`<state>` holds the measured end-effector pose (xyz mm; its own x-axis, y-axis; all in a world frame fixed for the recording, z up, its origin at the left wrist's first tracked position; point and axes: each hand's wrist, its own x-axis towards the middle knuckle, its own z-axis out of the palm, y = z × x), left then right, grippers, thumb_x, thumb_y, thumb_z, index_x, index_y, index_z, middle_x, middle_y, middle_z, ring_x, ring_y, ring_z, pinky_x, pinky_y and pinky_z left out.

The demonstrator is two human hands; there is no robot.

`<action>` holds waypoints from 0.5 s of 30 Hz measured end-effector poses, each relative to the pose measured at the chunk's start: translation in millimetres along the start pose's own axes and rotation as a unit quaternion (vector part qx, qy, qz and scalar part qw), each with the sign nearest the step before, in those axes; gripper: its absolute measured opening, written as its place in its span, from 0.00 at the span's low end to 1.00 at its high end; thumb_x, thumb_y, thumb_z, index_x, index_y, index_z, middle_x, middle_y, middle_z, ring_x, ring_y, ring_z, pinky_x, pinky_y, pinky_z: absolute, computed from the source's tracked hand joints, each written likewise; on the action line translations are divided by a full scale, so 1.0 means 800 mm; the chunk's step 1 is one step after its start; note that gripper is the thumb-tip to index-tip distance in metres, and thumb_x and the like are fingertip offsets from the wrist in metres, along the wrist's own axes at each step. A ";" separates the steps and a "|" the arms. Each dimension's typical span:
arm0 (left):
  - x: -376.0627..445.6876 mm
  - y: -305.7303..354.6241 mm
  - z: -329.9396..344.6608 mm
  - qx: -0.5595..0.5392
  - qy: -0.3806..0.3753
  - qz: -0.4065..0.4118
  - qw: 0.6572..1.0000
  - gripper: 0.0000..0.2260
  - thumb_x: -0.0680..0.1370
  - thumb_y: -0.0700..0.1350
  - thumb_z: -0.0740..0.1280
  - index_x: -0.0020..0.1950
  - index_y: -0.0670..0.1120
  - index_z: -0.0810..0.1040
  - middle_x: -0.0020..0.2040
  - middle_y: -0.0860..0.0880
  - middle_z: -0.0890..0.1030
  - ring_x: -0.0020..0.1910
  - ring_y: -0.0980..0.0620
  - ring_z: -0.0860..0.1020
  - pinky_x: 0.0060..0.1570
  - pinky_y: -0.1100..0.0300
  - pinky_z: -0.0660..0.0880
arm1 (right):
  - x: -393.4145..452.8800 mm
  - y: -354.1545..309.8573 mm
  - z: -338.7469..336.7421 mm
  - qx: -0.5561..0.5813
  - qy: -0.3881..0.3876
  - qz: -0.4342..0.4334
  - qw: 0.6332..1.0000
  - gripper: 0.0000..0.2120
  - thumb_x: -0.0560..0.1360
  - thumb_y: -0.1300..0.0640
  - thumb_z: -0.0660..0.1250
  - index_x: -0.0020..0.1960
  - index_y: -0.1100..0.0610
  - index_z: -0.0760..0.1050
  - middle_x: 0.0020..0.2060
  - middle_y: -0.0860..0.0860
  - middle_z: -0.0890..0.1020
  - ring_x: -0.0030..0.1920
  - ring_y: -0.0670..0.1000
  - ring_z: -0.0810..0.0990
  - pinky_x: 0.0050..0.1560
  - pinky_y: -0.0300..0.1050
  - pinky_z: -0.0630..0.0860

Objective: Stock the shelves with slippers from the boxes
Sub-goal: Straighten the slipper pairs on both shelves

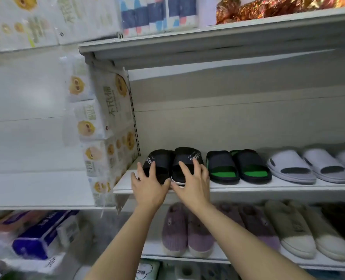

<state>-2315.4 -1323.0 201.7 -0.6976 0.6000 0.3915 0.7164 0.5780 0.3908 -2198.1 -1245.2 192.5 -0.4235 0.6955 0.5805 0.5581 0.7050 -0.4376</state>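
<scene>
A pair of black slide slippers with white lettering stands at the left end of the white shelf (268, 185). My left hand (148, 185) lies over the heel of the left black slipper (162, 158), fingers spread on its strap and side. My right hand (193, 181) rests on the right black slipper (187, 156), fingers stretched over the strap, thumb at the heel. Both slippers sit flat on the shelf, toes pointing to the back.
Right of them stand black slippers with green insoles (238, 166) and white slides (309, 165). The shelf below holds purple (185, 229) and beige plush slippers (301, 229). Tissue packs (107, 126) are stacked at the left; a shelf (208, 43) hangs above.
</scene>
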 end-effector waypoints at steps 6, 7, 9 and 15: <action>0.012 -0.008 0.011 0.015 -0.013 -0.001 1.000 0.38 0.78 0.66 0.60 0.82 0.54 0.48 0.80 0.39 0.51 0.75 0.35 0.58 0.73 0.45 0.58 | 0.011 -0.009 0.019 -0.033 -0.011 0.056 0.998 0.31 0.73 0.37 0.64 0.75 0.41 0.62 0.78 0.54 0.54 0.76 0.64 0.52 0.73 0.60 0.57; 0.011 -0.007 0.013 0.019 -0.008 -0.002 1.000 0.38 0.78 0.66 0.60 0.82 0.54 0.48 0.80 0.38 0.52 0.75 0.35 0.58 0.73 0.46 0.58 | 0.011 -0.010 0.019 -0.032 -0.008 0.056 0.998 0.31 0.73 0.37 0.65 0.74 0.41 0.64 0.78 0.54 0.55 0.76 0.63 0.53 0.73 0.60 0.57; 0.009 -0.005 0.016 0.020 -0.002 -0.007 1.000 0.38 0.78 0.66 0.59 0.82 0.54 0.47 0.79 0.38 0.53 0.74 0.36 0.58 0.73 0.46 0.57 | 0.009 -0.010 0.018 -0.022 0.004 0.060 0.998 0.30 0.72 0.38 0.66 0.73 0.42 0.67 0.77 0.53 0.58 0.75 0.63 0.55 0.72 0.60 0.59; 0.003 -0.001 0.016 -0.004 0.008 -0.015 1.000 0.38 0.78 0.65 0.60 0.82 0.54 0.48 0.79 0.36 0.52 0.74 0.35 0.57 0.73 0.44 0.55 | 0.006 -0.007 0.011 -0.010 0.002 0.065 0.998 0.29 0.71 0.39 0.66 0.71 0.42 0.70 0.77 0.53 0.58 0.75 0.61 0.56 0.70 0.58 0.61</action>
<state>-2317.7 -1315.2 191.8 -0.7189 0.5738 0.3924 0.6952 0.5914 0.4087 -2209.9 -1244.7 191.8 -0.3438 0.7802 0.5226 0.6215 0.6062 -0.4962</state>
